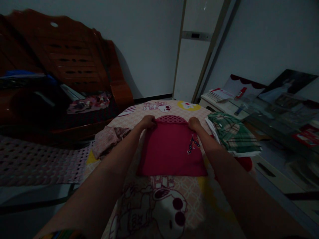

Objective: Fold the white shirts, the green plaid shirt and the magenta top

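A bright pink garment (169,149) lies flat in a folded rectangle on the cartoon-print cloth (164,205) in front of me. Dark floral decoration marks its right side, and a patterned strip shows along its far edge. My left hand (149,122) grips the far left corner with closed fingers. At the far right corner my right hand (193,123) pinches the same garment. A crumpled pale pink cloth (108,139) rests left of my left forearm. To the right of my right forearm is a stack of folded clothes with a green plaid shirt (231,132) on top.
A carved wooden bench (72,63) with cloth items on it stands at the back left, beside a woven pink seat (42,162). A tall white cabinet-like unit (193,63) stands at the back. Along the right is a glass-topped stand (274,122) with papers and a framed picture.
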{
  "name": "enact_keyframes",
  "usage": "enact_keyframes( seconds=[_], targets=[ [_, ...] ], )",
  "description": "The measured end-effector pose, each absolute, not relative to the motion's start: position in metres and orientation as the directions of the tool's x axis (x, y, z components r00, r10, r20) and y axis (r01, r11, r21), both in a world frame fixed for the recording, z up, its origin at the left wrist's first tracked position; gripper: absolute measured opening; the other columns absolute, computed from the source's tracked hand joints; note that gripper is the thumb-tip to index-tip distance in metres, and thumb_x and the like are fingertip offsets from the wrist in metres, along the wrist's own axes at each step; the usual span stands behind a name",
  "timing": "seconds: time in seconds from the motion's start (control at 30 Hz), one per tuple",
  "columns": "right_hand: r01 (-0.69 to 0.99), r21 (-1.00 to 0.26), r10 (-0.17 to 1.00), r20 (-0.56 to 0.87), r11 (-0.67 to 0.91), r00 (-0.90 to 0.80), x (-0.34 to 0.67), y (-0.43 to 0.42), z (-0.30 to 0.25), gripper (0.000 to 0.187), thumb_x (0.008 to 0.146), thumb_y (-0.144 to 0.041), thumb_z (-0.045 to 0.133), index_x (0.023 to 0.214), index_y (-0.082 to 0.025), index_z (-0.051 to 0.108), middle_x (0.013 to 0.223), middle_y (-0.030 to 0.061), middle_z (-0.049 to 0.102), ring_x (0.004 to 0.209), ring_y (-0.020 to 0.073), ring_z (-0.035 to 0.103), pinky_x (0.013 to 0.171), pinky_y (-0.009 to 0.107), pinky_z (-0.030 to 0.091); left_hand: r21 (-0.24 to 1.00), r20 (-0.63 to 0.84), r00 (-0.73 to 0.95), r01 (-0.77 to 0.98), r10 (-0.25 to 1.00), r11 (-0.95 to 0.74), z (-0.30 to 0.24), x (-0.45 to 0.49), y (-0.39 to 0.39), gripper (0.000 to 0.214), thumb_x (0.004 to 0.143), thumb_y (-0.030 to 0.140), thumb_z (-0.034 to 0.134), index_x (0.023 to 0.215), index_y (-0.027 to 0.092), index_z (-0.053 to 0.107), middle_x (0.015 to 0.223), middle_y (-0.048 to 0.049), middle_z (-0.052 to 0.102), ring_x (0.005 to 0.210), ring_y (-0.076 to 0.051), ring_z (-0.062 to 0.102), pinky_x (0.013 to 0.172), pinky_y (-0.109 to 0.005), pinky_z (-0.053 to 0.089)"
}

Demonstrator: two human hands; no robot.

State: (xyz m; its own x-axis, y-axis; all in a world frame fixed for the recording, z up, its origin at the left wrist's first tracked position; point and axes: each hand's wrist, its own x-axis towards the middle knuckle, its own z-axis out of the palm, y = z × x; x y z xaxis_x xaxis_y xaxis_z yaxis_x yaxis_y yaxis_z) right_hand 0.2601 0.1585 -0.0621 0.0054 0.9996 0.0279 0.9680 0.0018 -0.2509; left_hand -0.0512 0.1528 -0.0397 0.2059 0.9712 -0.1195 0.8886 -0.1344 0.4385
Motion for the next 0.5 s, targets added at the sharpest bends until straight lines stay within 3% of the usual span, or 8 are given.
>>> enact_keyframes(
  seconds=[0.17, 0.3, 0.5],
  targets=[
    [0.977, -0.199, 0.997, 0.012, -0.074, 0.078, 0.259, 0.142, -0.057, 0.032, 0.076, -0.008, 0.058, 0.103, -0.007, 0.077, 0.102, 0.0196, 0.076, 0.092, 0.0259, 0.071, 0.076, 0.027, 0.050, 0.468, -0.122, 0.226, 0.872, 0.966, -0.145, -0.039, -0.053, 0.149, 0.019, 0.076, 0.020, 0.065, 0.092, 0.015, 0.075, 0.071, -0.0011, 0.072, 0.068, -0.015, 0.066, 0.063, -0.020, 0.047],
    [0.981, -0.190, 0.997, 0.056, -0.046, 0.058, 0.258, 0.129, -0.049, 0.038, 0.074, -0.005, 0.056, 0.106, -0.010, 0.076, 0.107, 0.0171, 0.075, 0.098, 0.0242, 0.069, 0.079, 0.026, 0.048, 0.413, -0.072, 0.200, 0.898, 0.977, -0.154, -0.036, -0.051, 0.146, 0.019, 0.075, 0.020, 0.066, 0.090, 0.015, 0.076, 0.074, -0.0027, 0.073, 0.072, -0.016, 0.066, 0.068, -0.021, 0.047],
    [0.968, -0.246, 0.952, 0.305, 0.047, 0.032, 0.265, 0.097, -0.037, 0.033, 0.076, -0.008, 0.051, 0.100, -0.014, 0.073, 0.099, 0.0134, 0.075, 0.091, 0.0233, 0.065, 0.077, 0.028, 0.045, 0.348, 0.102, 0.184, 0.914, 0.978, -0.209, -0.025, -0.053, 0.131, 0.025, 0.079, 0.022, 0.064, 0.100, 0.016, 0.076, 0.092, -0.0072, 0.076, 0.087, -0.020, 0.067, 0.077, -0.025, 0.047]
  ],
)
